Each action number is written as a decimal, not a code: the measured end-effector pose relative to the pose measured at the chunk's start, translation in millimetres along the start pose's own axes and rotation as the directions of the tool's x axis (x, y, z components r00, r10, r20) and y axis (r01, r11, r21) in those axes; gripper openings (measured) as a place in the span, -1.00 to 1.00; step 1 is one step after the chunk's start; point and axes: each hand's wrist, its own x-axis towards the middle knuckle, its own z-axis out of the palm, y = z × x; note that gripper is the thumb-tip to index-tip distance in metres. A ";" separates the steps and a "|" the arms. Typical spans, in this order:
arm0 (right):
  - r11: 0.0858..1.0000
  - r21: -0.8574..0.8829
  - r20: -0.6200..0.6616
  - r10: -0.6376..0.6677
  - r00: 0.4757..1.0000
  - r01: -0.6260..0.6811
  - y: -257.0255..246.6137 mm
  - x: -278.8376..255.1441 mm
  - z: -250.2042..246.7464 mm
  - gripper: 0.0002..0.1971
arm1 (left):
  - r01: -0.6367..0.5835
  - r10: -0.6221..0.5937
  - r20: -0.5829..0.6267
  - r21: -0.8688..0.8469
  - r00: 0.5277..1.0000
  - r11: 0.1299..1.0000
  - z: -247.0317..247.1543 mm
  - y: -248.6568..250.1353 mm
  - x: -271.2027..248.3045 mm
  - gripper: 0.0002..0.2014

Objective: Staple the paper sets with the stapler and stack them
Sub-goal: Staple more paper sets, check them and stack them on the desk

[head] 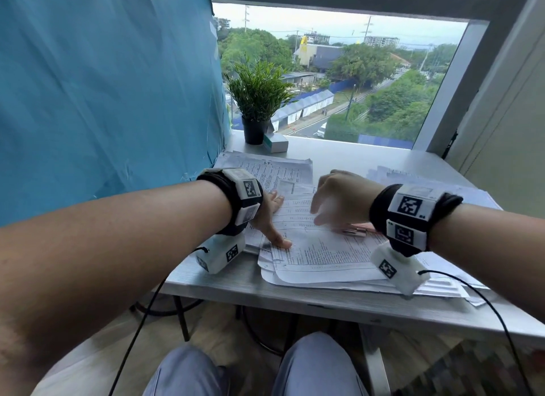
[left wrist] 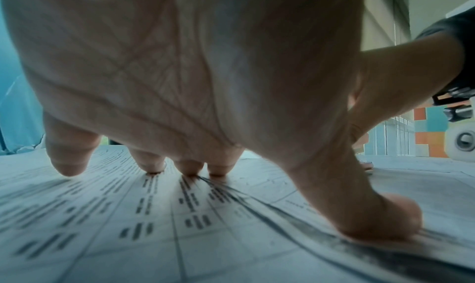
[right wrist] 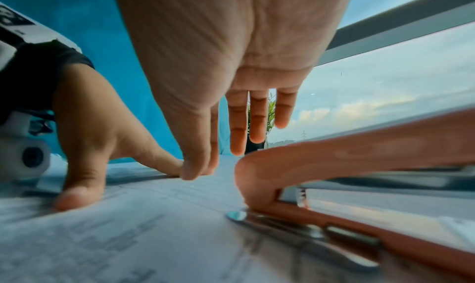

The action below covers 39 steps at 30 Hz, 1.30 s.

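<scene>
Left hand [head: 272, 216] flat, fingers and thumb pressing the top paper set [head: 321, 257]; right hand [head: 339, 201] relaxed and unclenched, holding nothing, just above the orange stapler [right wrist: 359, 165] lying on the same papers. Sheets spread over a white table [head: 339, 157] by a window [head: 339, 71], black pot [head: 254, 132] holding a green plant at the far edge.

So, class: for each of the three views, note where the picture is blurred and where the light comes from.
Head view: the right hand is motion-smeared at the fingers, with daylight from the window behind. Left wrist view: the printed paper streaks near the lens. Right wrist view: the orange stapler is soft and close, against a bright sky.
</scene>
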 end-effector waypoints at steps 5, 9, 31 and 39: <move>1.000 -0.008 0.000 -0.014 1.000 0.014 -14.3 6.5 10.8 -0.86 | -0.002 0.002 -0.008 0.004 1.000 1.000 0.1 0.3 -1.1 0.15; 1.000 0.026 -0.004 0.018 1.000 -0.017 -17.7 8.7 13.1 -0.92 | 0.006 -0.006 -0.005 -0.006 1.000 1.000 0.4 -0.2 -0.8 0.16; 0.973 0.084 -0.594 -0.125 0.795 0.216 -15.9 -136.5 25.6 -0.89 | -0.065 0.071 -0.107 0.057 0.992 0.996 0.8 18.8 -5.4 -0.35; 0.963 0.240 -0.749 0.105 0.654 0.119 19.1 -238.4 128.7 -0.90 | -0.189 0.194 -0.153 0.046 0.969 0.981 -0.2 0.4 19.8 -0.40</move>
